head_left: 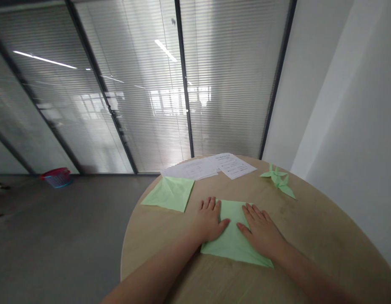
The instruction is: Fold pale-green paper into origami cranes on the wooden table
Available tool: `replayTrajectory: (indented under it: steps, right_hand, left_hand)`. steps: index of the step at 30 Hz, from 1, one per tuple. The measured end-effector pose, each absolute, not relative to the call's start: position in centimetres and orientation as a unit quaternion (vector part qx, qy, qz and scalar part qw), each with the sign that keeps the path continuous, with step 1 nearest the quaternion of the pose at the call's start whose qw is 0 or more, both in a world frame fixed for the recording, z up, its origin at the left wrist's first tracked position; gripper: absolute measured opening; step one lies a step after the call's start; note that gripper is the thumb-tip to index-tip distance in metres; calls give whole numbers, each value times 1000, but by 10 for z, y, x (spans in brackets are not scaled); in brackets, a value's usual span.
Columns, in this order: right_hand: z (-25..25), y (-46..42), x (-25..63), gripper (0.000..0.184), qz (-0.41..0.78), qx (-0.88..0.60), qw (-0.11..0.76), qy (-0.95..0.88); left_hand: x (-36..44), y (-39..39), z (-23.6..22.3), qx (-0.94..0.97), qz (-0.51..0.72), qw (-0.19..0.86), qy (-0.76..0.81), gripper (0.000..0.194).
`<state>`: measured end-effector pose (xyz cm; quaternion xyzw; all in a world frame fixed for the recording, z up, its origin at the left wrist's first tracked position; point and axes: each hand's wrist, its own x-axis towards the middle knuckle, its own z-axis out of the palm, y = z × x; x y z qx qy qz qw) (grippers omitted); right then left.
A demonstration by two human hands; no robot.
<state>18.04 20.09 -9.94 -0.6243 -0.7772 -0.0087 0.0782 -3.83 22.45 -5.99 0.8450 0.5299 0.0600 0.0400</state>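
A light green sheet of paper [233, 245] lies flat on the round wooden table in front of me. My left hand [211, 220] rests on its left edge, fingers stretched out and thumb pointing inward. Over the right part of the same sheet lies my right hand [259, 230], also flat with its fingers extended. The two thumbs point toward each other with a strip of green paper showing between them. Beyond my left hand is a second green sheet [170, 193], with faint creases. Folded green paper shapes [278, 179] with pointed tips sit at the far right.
White printed papers [195, 169] overlap at the far edge of the wooden table [309, 236]. Glass panels with blinds [151, 84] stand behind it, and a white wall [347, 126] rises on the right. A red and blue basket [58, 179] is on the grey floor at left.
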Motion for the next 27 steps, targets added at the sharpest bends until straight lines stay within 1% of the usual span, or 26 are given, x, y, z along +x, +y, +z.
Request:
replayTrajectory:
  steps: [7,9,11,14,18,23,27]
  right_hand:
    - [-96,207,187,70,-6,-665,43,-745]
    - [-95,206,186,69,-9,-673,36,-739]
    - [-95,205,184,68,-10,-678,31,-734]
    - [-97,206,184,69,-20,-679,23,-734]
    - [-103,211,192,69,-35,-673,19,-739]
    - [-106,216,209,62,-38,-683,10,-729]
    - [-87,217,206,57,-57,-683,7,-729]
  left_hand:
    - [-41,227,-59,814,69,22,576,89]
    - [-38,220,-55,805,78,-5,587,86]
    - [-32,207,-54,818,82,-21,569,78]
    - [-24,182,-56,849,79,28,522,71]
    - [-30,159,-60,858,89,84,498,76]
    - [-52,152,-56,849,79,94,515,81]
    - [-56,151,-55,844,70,89,524,80]
